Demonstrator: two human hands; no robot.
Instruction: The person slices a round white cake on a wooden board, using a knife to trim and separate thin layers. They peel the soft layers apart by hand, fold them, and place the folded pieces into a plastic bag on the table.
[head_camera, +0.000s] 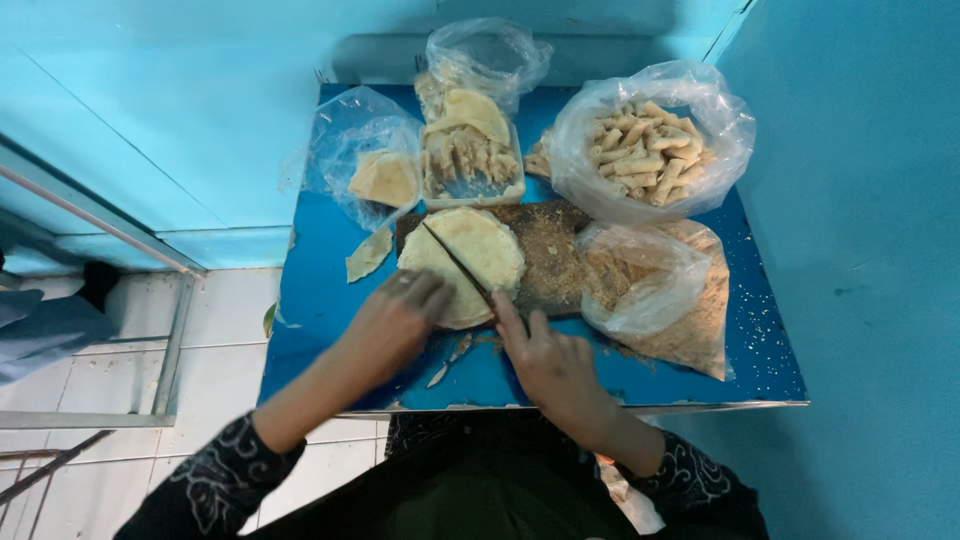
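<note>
A round stack of pale thin wrappers (470, 255) lies on a dark wooden cutting board (550, 250) on the blue table (320, 300). My right hand (545, 360) grips a knife (460, 265) whose blade lies diagonally across the stack, index finger stretched along it. My left hand (395, 320) presses flat on the near left edge of the wrappers. A cut-off wrapper piece (368, 255) lies left of the board.
At the back stand a clear bag of wrappers (375, 170), a tray of rolled pieces (470, 160) and a big bag of rolls (645, 145). A bag of breadcrumbs (665, 290) sits right of the board. Scraps (450, 360) lie near the front edge. White floor tiles (120, 360) show left.
</note>
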